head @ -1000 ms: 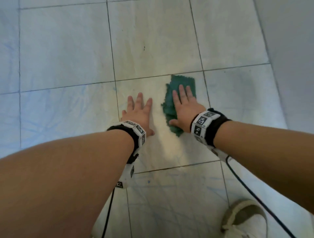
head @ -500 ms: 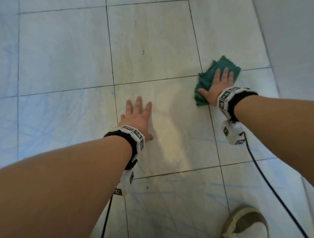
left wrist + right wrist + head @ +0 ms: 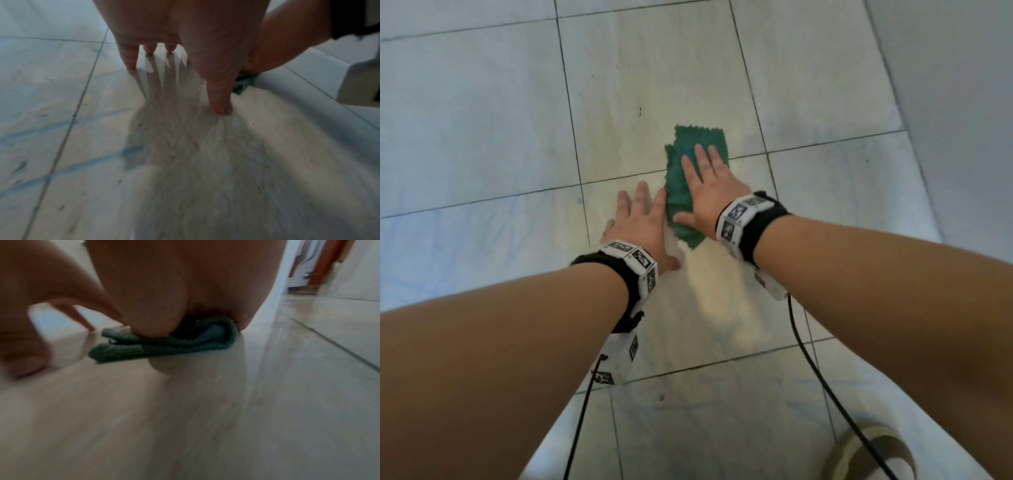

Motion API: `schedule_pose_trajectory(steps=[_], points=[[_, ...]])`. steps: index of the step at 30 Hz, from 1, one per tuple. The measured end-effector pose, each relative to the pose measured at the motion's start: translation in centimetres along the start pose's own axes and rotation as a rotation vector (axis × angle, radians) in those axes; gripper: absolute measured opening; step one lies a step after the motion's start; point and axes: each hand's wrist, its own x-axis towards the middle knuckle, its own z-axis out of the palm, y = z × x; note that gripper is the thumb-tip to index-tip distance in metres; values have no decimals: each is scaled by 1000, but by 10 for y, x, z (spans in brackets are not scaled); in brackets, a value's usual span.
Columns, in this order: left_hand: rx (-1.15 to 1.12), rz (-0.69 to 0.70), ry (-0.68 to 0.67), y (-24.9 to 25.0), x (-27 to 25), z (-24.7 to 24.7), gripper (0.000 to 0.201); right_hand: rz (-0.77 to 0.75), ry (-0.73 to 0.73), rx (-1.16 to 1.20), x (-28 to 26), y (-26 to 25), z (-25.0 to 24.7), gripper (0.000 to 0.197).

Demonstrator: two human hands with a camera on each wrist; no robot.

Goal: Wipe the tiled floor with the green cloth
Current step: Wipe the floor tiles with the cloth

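Note:
The folded green cloth (image 3: 677,192) lies on the pale tiled floor (image 3: 482,120), across a grout line in the middle of the head view. My right hand (image 3: 710,186) presses flat on it with straight fingers, and the cloth shows beyond the fingertips and under the thumb. In the right wrist view the palm bears down on the cloth's folded edge (image 3: 164,345). My left hand (image 3: 643,224) rests flat on the bare tile just left of the cloth, its fingers (image 3: 131,60) spread and touching the floor. A sliver of the cloth (image 3: 242,85) shows beside the left thumb.
A light shoe (image 3: 869,452) stands at the lower right. Black cables (image 3: 811,359) trail from both wrists over the tiles. A plain grey surface (image 3: 962,102) bounds the floor on the right. A doorway (image 3: 308,272) shows far off in the right wrist view.
My right hand swept the cloth out to the far right, then back left until it sits beside my left hand. The left hand stayed planted on its tile.

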Motion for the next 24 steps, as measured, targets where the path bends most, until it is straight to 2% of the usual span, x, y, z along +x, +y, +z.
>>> schedule_pose_trajectory(steps=[3, 7, 8, 10, 13, 15, 17, 20, 21, 22, 24], points=[[-30, -28, -34, 4, 7, -6, 125, 110, 31, -49, 23, 34, -22, 102], [-55, -35, -69, 6, 8, -5, 123, 518, 1, 52, 16, 114, -30, 105], [-66, -34, -72, 6, 8, -5, 123, 567, -6, 78, 13, 123, -28, 105], [-76, -32, -77, 7, 8, -6, 122, 513, -7, 72, 13, 106, -25, 104], [-63, -41, -82, 9, 7, -6, 123, 201, -26, 15, 17, 31, -14, 106], [-49, -44, -82, 9, 8, -7, 123, 123, -11, 43, 16, 13, -11, 108], [-55, -45, -96, 8, 7, -7, 122, 198, 23, 2, 14, 45, -19, 105], [-64, -38, -103, 7, 6, -6, 121, 518, -5, 37, 15, 111, -32, 105], [-67, -36, -99, 7, 7, -6, 120, 557, -6, 75, 18, 116, -34, 106], [-70, -34, -100, 7, 8, -6, 119, 541, -3, 95, 20, 108, -34, 107], [-79, -30, -91, 8, 8, -6, 119, 375, 7, 69, 25, 63, -27, 108]])
